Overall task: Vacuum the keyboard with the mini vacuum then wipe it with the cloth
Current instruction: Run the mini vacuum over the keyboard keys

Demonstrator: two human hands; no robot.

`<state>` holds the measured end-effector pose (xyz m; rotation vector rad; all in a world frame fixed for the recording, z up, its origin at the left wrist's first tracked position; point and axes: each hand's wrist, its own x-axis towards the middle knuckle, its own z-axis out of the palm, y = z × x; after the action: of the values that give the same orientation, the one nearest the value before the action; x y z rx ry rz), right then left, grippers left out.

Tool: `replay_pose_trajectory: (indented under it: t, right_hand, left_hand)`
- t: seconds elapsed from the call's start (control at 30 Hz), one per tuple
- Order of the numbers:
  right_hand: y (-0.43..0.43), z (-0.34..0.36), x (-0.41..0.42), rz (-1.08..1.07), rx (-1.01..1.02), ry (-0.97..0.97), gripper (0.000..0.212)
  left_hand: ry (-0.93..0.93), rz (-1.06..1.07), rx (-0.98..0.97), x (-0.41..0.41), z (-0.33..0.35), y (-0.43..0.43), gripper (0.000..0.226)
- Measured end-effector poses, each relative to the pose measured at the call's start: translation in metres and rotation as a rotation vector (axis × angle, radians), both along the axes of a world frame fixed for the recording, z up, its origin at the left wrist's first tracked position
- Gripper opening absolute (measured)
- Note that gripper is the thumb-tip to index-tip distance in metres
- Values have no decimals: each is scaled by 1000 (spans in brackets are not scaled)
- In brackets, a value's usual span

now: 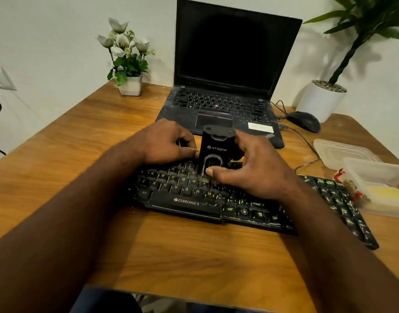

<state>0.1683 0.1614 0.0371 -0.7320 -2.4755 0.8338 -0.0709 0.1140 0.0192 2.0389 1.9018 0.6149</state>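
A black keyboard (189,199) with yellow letters lies across the wooden desk in front of me. A small black mini vacuum (213,152) stands upright on its middle keys. My left hand (164,141) holds the vacuum's left side, fingers curled round it. My right hand (250,168) grips its right side, thumb pressed on the lower front. A yellow cloth (383,193) lies in a clear plastic box (379,175) at the right.
An open black laptop (227,64) sits behind the keyboard. A black mouse (304,120) with its cable lies to the laptop's right. A box lid (343,152) is near the clear plastic box. A white flower pot (130,84) and a large plant pot (320,100) stand at the back.
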Motion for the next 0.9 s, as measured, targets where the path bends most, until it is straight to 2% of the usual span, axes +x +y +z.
replay_pose_trajectory:
  t: [0.13, 0.2, 0.3, 0.43, 0.53, 0.6, 0.77, 0.9]
  right_hand:
    - [6, 3, 2, -126, 114, 28, 59]
    - [5, 5, 6, -69, 18, 49, 53]
    - [2, 4, 4, -13, -87, 8, 56]
    - [5, 4, 2, -135, 62, 27, 60]
    - [5, 8, 9, -33, -83, 42, 51]
    - [2, 7, 9, 45, -168, -2, 53]
    - [5, 5, 7, -102, 49, 34, 60]
    - [-2, 6, 8, 51, -150, 11, 55]
  left_hand:
    - [-16, 11, -15, -2, -2, 1, 26]
    - [-22, 12, -11, -2, -2, 1, 24]
    - [-14, -1, 1, -1, -2, 1, 20]
    - [-13, 0, -3, -1, -3, 0, 31]
    - [-10, 3, 6, -1, -3, 0, 26]
    - [-9, 3, 12, 0, -2, 0, 25]
    - [-11, 13, -8, 0, -2, -1, 26]
    - [-3, 4, 4, 3, 2, -2, 18]
